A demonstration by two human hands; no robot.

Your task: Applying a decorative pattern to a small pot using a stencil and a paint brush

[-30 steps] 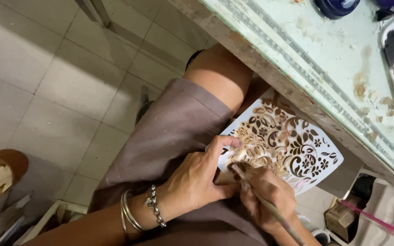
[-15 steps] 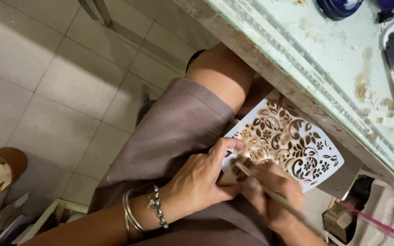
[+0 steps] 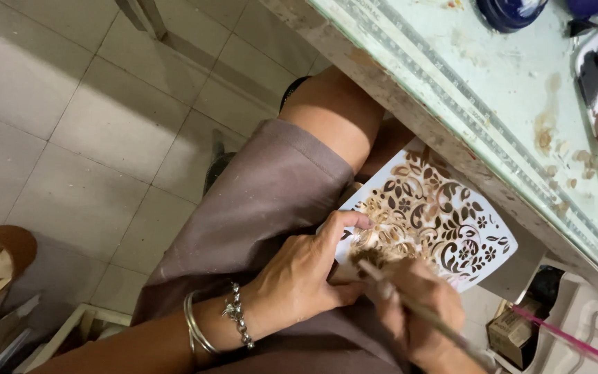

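Two hands work close together on the lap. The right hand [image 3: 420, 301] has its grip closed around a thin brush [image 3: 410, 305], whose brown tip touches the near edge of a white stencil sheet [image 3: 444, 228]. The left hand [image 3: 306, 277] pinches that same edge, thumb on top and fingers curled, pressing the sheet against the grey cloth [image 3: 257, 208] over the thigh. The sheet lies flat, half under the tabletop [image 3: 493, 104] edge, cut through with leaf and flower shapes and stained brown. It looks light, thin and bendy, with narrow bridges between cut-outs that could tear or crease, so the solid outer margin seems the safest place to hold. Bracelets [image 3: 219, 322] circle the left wrist.
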